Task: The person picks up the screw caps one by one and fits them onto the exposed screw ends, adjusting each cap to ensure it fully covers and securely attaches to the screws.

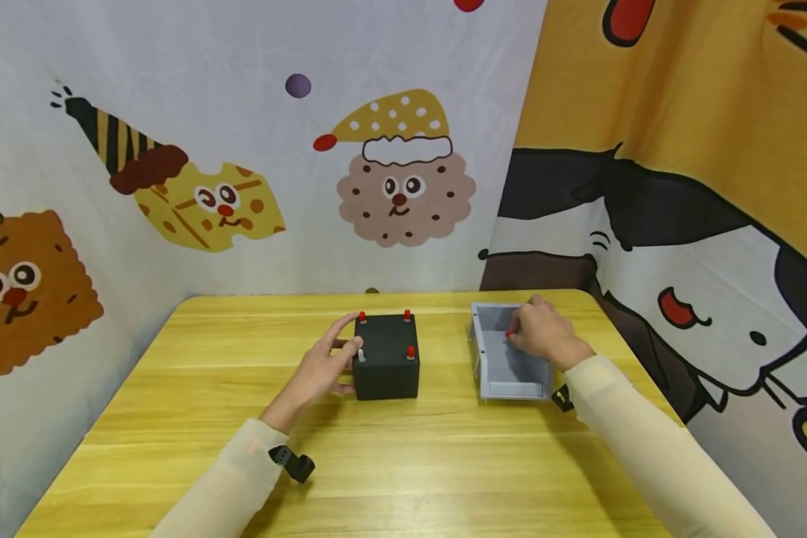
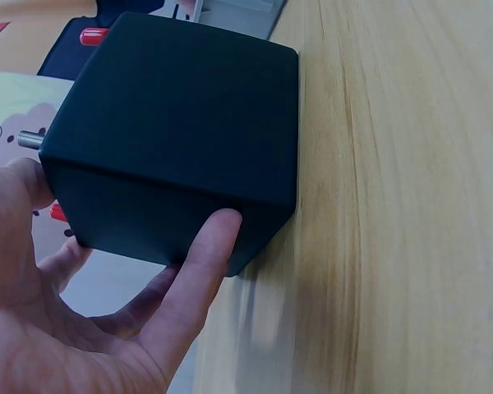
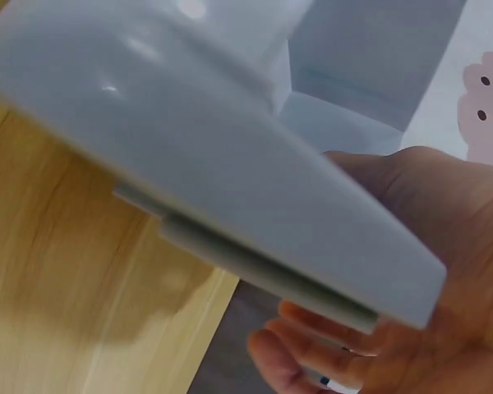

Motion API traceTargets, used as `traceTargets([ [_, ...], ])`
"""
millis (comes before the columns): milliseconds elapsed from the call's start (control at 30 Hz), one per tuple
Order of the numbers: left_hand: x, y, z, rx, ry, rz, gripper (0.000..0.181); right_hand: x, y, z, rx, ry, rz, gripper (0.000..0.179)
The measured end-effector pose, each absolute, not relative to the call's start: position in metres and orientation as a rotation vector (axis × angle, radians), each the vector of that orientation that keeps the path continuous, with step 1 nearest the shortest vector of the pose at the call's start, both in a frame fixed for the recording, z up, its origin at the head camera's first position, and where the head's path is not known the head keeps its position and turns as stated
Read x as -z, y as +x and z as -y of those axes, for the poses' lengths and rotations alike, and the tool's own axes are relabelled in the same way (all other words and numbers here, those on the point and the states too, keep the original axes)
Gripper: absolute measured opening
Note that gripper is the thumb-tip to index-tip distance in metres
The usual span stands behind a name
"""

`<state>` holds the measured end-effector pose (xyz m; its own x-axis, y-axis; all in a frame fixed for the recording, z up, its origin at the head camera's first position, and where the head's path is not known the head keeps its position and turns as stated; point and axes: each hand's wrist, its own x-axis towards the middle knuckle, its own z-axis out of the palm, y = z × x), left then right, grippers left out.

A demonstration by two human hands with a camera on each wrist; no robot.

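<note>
A black box stands on the table, with red caps on three top corners and a bare threaded metal post at the front left one. My left hand holds the box from its left side. In the left wrist view, fingers press its side while the thumb lies by the post. My right hand is inside a grey bin, a small red cap showing at its fingertips. The bin's wall covers part of that hand in the right wrist view, hiding the cap.
The wooden table runs back to a printed cloth backdrop. The bin sits to the right of the box, with a gap of bare wood between them. Dark camera straps are on the wrists.
</note>
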<state>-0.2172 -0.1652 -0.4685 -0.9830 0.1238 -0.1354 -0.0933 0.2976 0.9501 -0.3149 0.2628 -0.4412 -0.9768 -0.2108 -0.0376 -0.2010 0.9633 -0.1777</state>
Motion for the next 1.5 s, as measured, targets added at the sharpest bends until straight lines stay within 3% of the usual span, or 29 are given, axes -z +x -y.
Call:
traceTargets([
  [633,0.471,-0.217,0.166,-1.748,0.055,-2.396,0.063,0.441,-0.307,-0.264,0.449,-0.46,-3.17,0.036],
  [1067,0.469,-0.217,0.166,-1.755,0.052,-2.384,0.063,0.435,-0.3,-0.256,0.546,-0.752,-3.363,0.014],
  [1500,0.469,-0.216,0.165,-1.752,0.057,-2.391,0.063,0.421,-0.276,-0.228,1.058,-0.963,-3.158,0.015],
])
